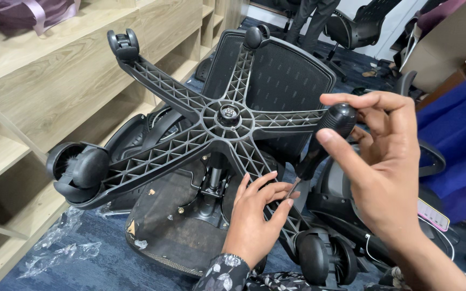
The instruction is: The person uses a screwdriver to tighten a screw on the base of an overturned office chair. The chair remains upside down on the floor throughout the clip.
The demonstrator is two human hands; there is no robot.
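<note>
Left hand (254, 218) entered from the lower edge of the view, wrist in a dark floral-patterned sleeve, palm turned away from the camera. Its fingers (268, 188) lay extended and close together, pointing up and to the right, the thumb tucked beneath. Right hand (378, 161) was raised higher and nearer the camera, forearm bare. Its thumb and curled fingers (351, 99) closed around a rounded black handle from either side, wrist bent slightly inward.
</note>
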